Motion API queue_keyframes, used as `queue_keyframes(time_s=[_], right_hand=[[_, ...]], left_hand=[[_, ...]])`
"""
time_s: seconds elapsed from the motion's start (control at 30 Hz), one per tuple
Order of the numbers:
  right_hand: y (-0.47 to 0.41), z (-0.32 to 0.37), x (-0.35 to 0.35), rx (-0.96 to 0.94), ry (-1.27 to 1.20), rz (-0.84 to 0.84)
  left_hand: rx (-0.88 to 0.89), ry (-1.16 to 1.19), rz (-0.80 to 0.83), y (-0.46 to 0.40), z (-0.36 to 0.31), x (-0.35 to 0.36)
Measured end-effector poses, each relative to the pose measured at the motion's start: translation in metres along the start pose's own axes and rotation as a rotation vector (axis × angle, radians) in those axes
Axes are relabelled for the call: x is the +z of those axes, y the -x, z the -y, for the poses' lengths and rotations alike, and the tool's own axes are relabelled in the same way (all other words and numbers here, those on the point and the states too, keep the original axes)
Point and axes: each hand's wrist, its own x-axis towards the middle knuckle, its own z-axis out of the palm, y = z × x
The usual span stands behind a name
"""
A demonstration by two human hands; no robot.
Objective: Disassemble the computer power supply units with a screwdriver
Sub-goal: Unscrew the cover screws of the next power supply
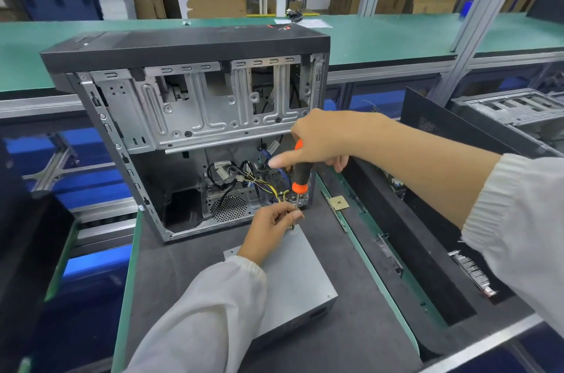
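A grey metal power supply unit lies flat on the dark mat in front of an open computer case. Its bundle of coloured cables runs into the case. My right hand grips the orange-and-black handle of a screwdriver, held upright with its tip at the unit's far corner. My left hand rests on the unit and pinches the screwdriver's metal shaft close to the tip. The screw itself is hidden by my fingers.
The dark work mat has a green edge. A black side panel lies to the right, with a small square chip next to it. Another bare chassis stands at far right. A green conveyor runs behind the case.
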Motion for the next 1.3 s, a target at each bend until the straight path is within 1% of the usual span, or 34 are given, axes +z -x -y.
queue_keyframes(time_s=[0.07, 0.13, 0.2, 0.27, 0.33, 0.37, 0.47, 0.5, 0.53, 0.57, 0.67, 0.7, 0.77, 0.9, 0.97, 1.0, 1.03, 1.07, 1.17, 1.23, 1.3], right_hand=[[-0.006, 0.0, 0.006, 0.018, 0.1, -0.047], [-0.009, -0.001, 0.008, -0.083, 0.126, -0.052], [-0.008, -0.006, 0.002, -0.196, 0.043, 0.049], [-0.004, -0.007, -0.005, -0.267, -0.02, 0.14], [-0.002, -0.005, -0.005, -0.25, -0.031, 0.102], [0.0, -0.001, -0.004, -0.204, -0.006, 0.064], [0.002, 0.008, 0.004, -0.064, 0.077, -0.122], [-0.001, 0.009, 0.007, -0.067, 0.085, -0.178], [-0.003, 0.009, 0.008, -0.088, 0.09, -0.182], [-0.005, 0.009, 0.008, -0.131, 0.085, -0.143], [-0.004, 0.001, -0.001, -0.239, 0.03, 0.071], [-0.003, -0.002, -0.004, -0.266, 0.017, 0.113], [-0.002, -0.007, -0.006, -0.246, -0.005, 0.094], [0.0, 0.002, 0.003, -0.024, -0.068, -0.006], [-0.005, 0.005, 0.01, -0.017, 0.005, -0.124], [-0.007, 0.005, 0.011, -0.036, 0.056, -0.14], [-0.009, 0.004, 0.01, -0.078, 0.088, -0.125], [-0.01, 0.001, 0.007, -0.113, 0.091, -0.063], [-0.006, -0.009, -0.003, -0.208, -0.087, 0.136], [-0.002, -0.009, -0.003, -0.215, -0.224, 0.135], [-0.001, -0.006, 0.001, -0.097, -0.201, 0.079]], left_hand=[[-0.007, 0.004, 0.0, -0.001, 0.001, 0.0], [-0.013, 0.007, -0.008, -0.001, 0.001, 0.0], [-0.015, 0.004, -0.017, -0.001, 0.002, 0.0], [-0.012, -0.004, -0.01, -0.001, 0.002, 0.001], [-0.014, 0.003, 0.007, -0.001, 0.001, 0.001], [-0.018, 0.01, 0.016, -0.001, 0.001, 0.001], [-0.017, -0.005, 0.018, 0.0, -0.001, 0.001], [-0.016, -0.011, 0.015, 0.0, -0.001, 0.001], [-0.014, -0.012, 0.013, 0.001, -0.002, 0.001], [-0.013, -0.012, 0.014, 0.001, -0.002, 0.001], [-0.011, -0.019, 0.033, 0.001, -0.002, 0.001], [-0.006, -0.021, 0.036, 0.001, -0.001, 0.001], [0.009, -0.028, 0.036, 0.0, -0.001, 0.001], [0.013, -0.037, 0.043, 0.0, 0.001, 0.001], [0.015, -0.038, 0.044, 0.0, 0.002, 0.001], [0.017, -0.033, 0.046, 0.0, 0.002, 0.002], [0.021, -0.028, 0.044, 0.001, 0.002, 0.002], [0.026, -0.027, 0.037, 0.001, 0.002, 0.001], [0.043, -0.046, 0.016, 0.001, 0.002, 0.001], [0.052, -0.06, 0.014, 0.0, 0.002, 0.002], [0.052, -0.065, 0.014, 0.0, 0.002, 0.002]])
